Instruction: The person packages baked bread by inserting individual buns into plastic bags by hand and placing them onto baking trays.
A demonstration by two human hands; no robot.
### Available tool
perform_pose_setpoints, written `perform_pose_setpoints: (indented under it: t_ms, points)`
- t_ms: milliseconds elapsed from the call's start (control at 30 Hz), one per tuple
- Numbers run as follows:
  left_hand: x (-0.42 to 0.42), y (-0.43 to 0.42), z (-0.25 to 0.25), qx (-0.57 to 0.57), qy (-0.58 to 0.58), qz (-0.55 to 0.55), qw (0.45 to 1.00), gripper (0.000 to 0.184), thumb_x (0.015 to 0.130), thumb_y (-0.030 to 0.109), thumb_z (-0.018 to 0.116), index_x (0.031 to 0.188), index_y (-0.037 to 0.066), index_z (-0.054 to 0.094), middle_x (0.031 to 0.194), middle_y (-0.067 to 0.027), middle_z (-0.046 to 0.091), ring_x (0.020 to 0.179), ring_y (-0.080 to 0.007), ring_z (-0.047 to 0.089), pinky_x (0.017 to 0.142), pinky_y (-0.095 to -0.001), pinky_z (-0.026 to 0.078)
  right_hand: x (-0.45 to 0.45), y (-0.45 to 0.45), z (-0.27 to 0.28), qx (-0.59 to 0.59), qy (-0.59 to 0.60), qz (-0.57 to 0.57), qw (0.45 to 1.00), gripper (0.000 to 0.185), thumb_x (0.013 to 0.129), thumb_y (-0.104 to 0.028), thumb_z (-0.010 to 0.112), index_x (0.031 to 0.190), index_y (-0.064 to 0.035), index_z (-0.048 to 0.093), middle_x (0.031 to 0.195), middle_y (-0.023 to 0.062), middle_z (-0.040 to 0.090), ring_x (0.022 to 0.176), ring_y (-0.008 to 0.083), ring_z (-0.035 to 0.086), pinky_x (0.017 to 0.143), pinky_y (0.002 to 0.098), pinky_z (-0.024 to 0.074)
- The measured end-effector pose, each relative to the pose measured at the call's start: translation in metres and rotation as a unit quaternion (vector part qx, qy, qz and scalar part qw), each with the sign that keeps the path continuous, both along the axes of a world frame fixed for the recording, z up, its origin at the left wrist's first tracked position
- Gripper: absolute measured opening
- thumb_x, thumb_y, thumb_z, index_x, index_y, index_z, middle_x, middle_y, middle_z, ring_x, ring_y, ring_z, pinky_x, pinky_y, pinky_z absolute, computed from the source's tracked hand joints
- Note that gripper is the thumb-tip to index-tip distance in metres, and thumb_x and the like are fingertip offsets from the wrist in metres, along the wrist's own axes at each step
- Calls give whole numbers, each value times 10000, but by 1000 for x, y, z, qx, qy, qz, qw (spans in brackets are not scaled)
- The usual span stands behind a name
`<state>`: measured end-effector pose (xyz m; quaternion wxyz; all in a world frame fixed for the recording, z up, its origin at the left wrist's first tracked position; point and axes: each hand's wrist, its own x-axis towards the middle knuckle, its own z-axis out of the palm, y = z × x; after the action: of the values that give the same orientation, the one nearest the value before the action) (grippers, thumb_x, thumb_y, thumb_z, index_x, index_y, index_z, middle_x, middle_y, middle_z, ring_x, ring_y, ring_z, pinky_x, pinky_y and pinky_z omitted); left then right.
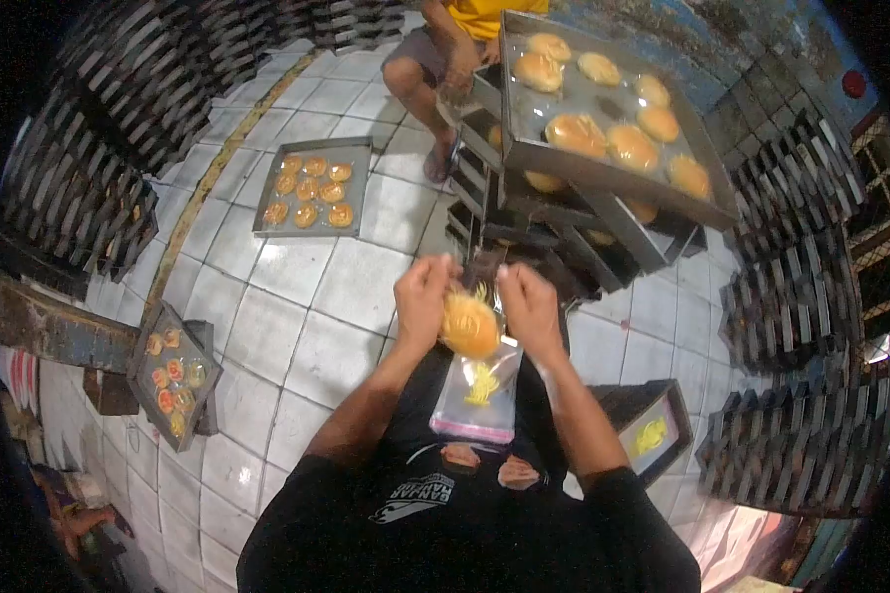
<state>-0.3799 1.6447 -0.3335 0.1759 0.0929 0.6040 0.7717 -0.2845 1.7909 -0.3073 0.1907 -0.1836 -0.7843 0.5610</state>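
My feed is filled mostly by the white tiled floor (297, 336), with stacked dark trays (791, 445) rising along both its side edges. Near its far edge sits a person in a yellow shirt (485, 18). Right of that person, a large tray of buns (618, 109) tops a crooked pile, its near edge sloping down toward its right corner. A smaller tray (365, 193) lies on the floor ahead and to the left, its longer sides running away from me.

On the lap (536, 420), I see clear packets (475, 405) with their long axis pointing away from the body, the pink-edged end nearest. My left hand (425, 304) and right hand (531, 308) are up above their far end, fingers curled in, thumbs pressed to fingertips, pinching a clear bag (499, 301); blur hides its exact edges. The bun (470, 326) hangs between the hands, nearer the left, glossy dome toward my camera. It is nearly round, its slight long axis slanting from upper left to lower right.
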Motion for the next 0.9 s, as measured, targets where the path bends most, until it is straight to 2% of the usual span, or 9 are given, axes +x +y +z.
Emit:
perform_pose_setpoints:
  t_ms: [100, 167, 300, 467, 567, 600, 700, 800, 900]
  points:
    - [-4, -8, -6, 35, -81, 42, 995, 290, 1025, 179, 643, 813, -17, 677, 899, -44, 660, 772, -97, 613, 676, -239, 485, -6, 22, -6, -291, -12, -12, 957, 352, 1069, -340, 594, 797, -121, 544, 634, -71, 483, 499, 22, 383, 431, 227, 278]
    - [-5, -22, -14, -99, 228, 131, 960, 273, 1021, 190, 649, 836, -6, 690, 1015, -72, 660, 903, -123, 628, 750, -259, 498, 9, 18, 3, -289, -31, 20, 957, 339, 1068, -328, 597, 805, -120, 545, 631, -70, 488, 494, 25, 381, 431, 218, 273]
    - [31, -62, -76, -112, 113, 46, 986, 259, 1005, 189, 663, 843, -10, 699, 1099, -83, 647, 1010, -166, 613, 853, -296, 479, 54, -5, -35, -214, -136, 5, 967, 310, 1071, -303, 589, 843, -93, 592, 633, -19, 552, 496, 56, 460, 444, 234, 366]
    - [18, -64, -80, 23, -128, -53, 990, 152, 948, 93, 640, 894, -22, 723, 875, -62, 707, 844, -159, 634, 832, -260, 472, 79, -35, -66, -330, -108, 17, 938, 287, 1084, -232, 556, 956, 0, 666, 858, 73, 703, 710, 135, 668, 637, 271, 547]
    - [2, -22, -30, 208, -152, -108, 960, 194, 997, 162, 619, 899, -1, 655, 980, -72, 694, 926, -178, 635, 874, -320, 492, 72, -10, -22, -174, 61, 30, 982, 238, 1069, -121, 531, 1093, 61, 682, 1082, 97, 727, 956, 157, 686, 819, 311, 573]
    - [1, -2, -4, 281, -153, -108, 941, 195, 1007, 172, 616, 1062, -12, 651, 1125, -107, 686, 1030, -198, 640, 918, -328, 501, 66, -3, 7, -119, 151, 3, 981, 220, 1048, -90, 544, 1118, 67, 682, 1058, 103, 735, 942, 161, 689, 821, 326, 572]
    - [3, 31, 61, 377, -138, -163, 901, 424, 1040, 212, 601, 1399, 0, 529, 1461, -166, 556, 1266, -261, 597, 1063, -387, 479, 49, 48, 110, 362, 184, -125, 905, 167, 993, -55, 601, 1118, 30, 672, 950, 169, 710, 829, 253, 722, 735, 353, 565]
    - [7, 39, 44, 123, 34, -195, 973, 474, 1029, 150, 598, 1470, 23, 478, 1473, -154, 546, 1282, -261, 594, 1071, -377, 473, 15, 112, 158, 579, 187, -190, 771, 305, 974, -128, 675, 1244, -7, 604, 1138, 193, 698, 912, 406, 699, 742, 431, 584]
    - [44, 1, -2, -89, 213, -220, 948, 597, 960, 222, 697, 1480, 9, 495, 1536, -176, 500, 1407, -294, 499, 1165, -432, 394, 19, 94, 172, 591, 124, -243, 759, 367, 961, -137, 687, 1290, -15, 581, 1184, 197, 688, 977, 420, 697, 794, 447, 592]
